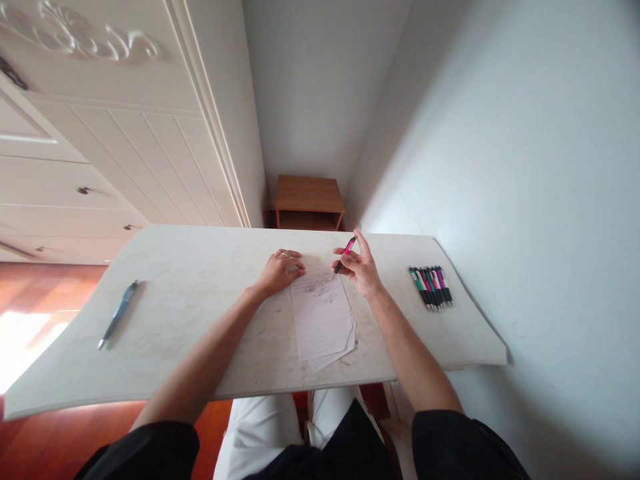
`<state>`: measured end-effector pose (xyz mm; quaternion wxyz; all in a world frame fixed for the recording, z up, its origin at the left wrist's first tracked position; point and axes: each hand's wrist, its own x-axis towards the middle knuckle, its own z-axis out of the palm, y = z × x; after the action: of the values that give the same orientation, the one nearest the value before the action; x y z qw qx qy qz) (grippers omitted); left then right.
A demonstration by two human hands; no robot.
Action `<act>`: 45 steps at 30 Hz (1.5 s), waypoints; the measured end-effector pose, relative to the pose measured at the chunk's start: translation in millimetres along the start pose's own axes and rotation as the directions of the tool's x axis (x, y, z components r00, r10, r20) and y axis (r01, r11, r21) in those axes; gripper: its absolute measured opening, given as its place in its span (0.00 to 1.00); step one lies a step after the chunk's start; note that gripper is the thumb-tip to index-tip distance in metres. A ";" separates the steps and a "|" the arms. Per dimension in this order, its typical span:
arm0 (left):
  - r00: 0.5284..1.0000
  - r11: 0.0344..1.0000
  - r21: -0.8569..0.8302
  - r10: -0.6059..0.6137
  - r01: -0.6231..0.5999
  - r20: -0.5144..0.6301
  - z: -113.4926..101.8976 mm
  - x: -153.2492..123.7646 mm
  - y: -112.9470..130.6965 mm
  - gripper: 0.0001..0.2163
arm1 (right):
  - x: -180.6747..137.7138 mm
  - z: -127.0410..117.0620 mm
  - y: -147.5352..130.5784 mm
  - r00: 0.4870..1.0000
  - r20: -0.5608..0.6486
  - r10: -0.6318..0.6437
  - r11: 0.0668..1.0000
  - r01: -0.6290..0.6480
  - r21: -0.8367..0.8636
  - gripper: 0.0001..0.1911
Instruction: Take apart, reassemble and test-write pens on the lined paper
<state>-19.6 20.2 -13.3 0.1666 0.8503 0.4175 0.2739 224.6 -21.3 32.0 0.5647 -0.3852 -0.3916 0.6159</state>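
Observation:
My right hand (361, 270) holds a pink and black click pen (346, 253) above the top right of the paper. The pen leans, its black end low near the sheet, with a fingertip at its upper end. Lined paper sheets (323, 320), a few loosely stacked with torn edges, lie in front of me and bear dark scribbles near the top. On their upper left corner rests my left hand (281, 272), fingers laid out and holding nothing; a ring shows on one finger.
A row of several coloured pens (431, 288) lies on the right of the white table (190, 320). One blue pen (119, 313) lies apart at the left. Beyond the table stand a small wooden shelf unit (309, 193) and a white cabinet (150, 153); a wall borders the right.

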 end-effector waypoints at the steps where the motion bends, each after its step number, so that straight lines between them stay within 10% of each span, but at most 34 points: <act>1: 1.000 1.000 -0.002 -0.001 0.001 -0.002 -0.3 0.0 0.1 0.08 | -0.4 0.5 -0.3 1.000 0.005 0.021 1.000 -0.021 -0.007 0.56; 23: 0.997 0.993 -0.113 0.005 -0.014 -0.078 1.2 -0.4 -3.4 0.07 | 11.4 -23.6 21.1 0.994 -0.022 -0.104 0.740 0.063 -0.670 0.22; 34: 0.996 0.992 -0.126 -0.017 0.006 -0.090 2.2 -1.4 -6.9 0.11 | -31.8 -37.8 -5.9 0.918 -0.035 -0.395 0.403 0.139 -0.905 0.16; 45: 0.991 0.989 -0.128 -0.083 0.068 -0.110 5.2 -6.8 -3.4 0.13 | -79.0 -120.5 -54.3 0.878 -0.364 -0.310 -0.084 -0.407 -0.910 0.13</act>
<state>-22.0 16.5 -21.4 0.2048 0.8047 0.4405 0.3412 361.6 -91.4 36.6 0.1450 -0.8235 -0.5478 0.0286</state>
